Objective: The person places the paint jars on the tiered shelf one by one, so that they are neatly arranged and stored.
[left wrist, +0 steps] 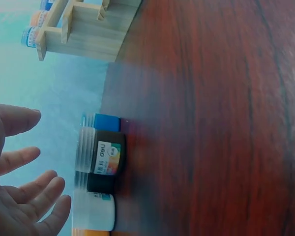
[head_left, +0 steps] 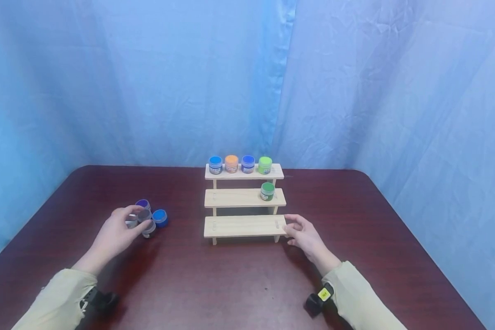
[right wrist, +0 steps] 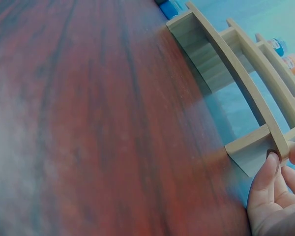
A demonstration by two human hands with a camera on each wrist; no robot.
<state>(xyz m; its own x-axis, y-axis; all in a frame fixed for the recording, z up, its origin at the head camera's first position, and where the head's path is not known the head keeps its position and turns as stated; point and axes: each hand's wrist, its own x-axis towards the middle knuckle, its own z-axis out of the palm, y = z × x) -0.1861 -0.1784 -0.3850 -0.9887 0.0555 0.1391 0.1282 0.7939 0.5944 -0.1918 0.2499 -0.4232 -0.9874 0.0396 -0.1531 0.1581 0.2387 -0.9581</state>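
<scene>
Over a cluster of small paint jars at the left, my left hand [head_left: 116, 231] hovers with its fingers spread and relaxed. In the left wrist view the fingers stand apart from a black paint jar [left wrist: 108, 153] and a white paint jar [left wrist: 102, 212]. A blue paint jar [head_left: 161, 219] and a purple-topped one [head_left: 142, 204] belong to that cluster; the hand partly hides it. My right hand [head_left: 307, 236] pinches the right end of the lowest board of a three-step wooden shelf [head_left: 243, 227], thumb against the front edge in the right wrist view.
The top step bears a blue jar [head_left: 215, 165], an orange jar [head_left: 231, 164], a darker blue jar [head_left: 248, 164] and a light green jar [head_left: 265, 165]. A dark green jar [head_left: 267, 191] stands at the middle step's right. Blue curtains [head_left: 189, 82] hang behind the dark wooden table [head_left: 239, 284].
</scene>
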